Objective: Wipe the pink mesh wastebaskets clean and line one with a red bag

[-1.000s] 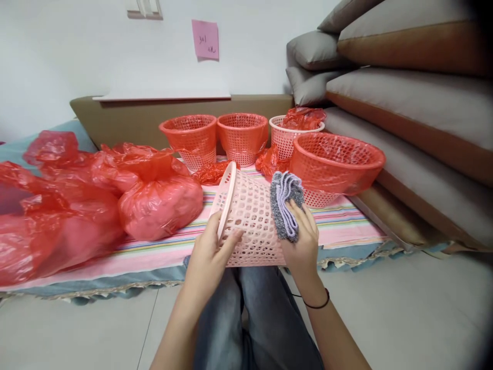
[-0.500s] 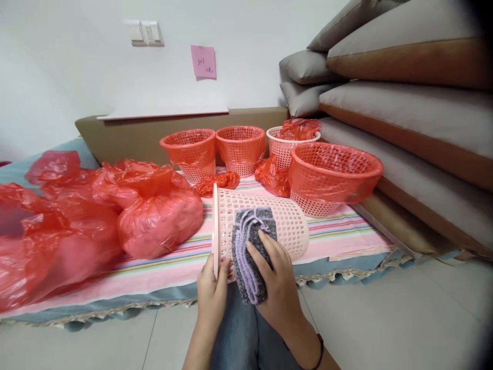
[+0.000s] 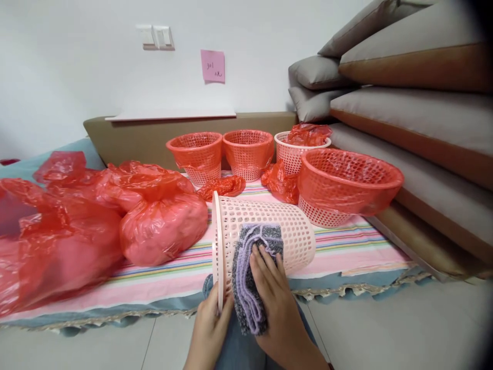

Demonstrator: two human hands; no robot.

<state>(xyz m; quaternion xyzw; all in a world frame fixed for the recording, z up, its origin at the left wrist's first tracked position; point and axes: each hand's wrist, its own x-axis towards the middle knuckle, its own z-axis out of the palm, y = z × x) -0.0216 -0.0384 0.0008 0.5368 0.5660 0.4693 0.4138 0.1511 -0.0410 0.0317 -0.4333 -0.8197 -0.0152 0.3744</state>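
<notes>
A pale pink perforated plastic wastebasket lies on its side at the front edge of the striped cover, its rim turned left. My left hand grips that rim at the bottom, thumb and fingers on either side of it. Against the basket's side, my right hand presses a folded dark grey cleaning cloth with lilac edging. The fingers lie together over the cloth, and the thumb is hidden. My knees in blue jeans show below the basket.
Red-lined baskets stand at the back, with a larger-looking one at right. Another basket holds crumpled red plastic. Full red bags fill the left side. Grey-brown cushions are stacked at right.
My right hand and the cloth have slid slightly down with the basket in the view. The whole scene has shifted a little right and down. My left hand still holds the rim.
</notes>
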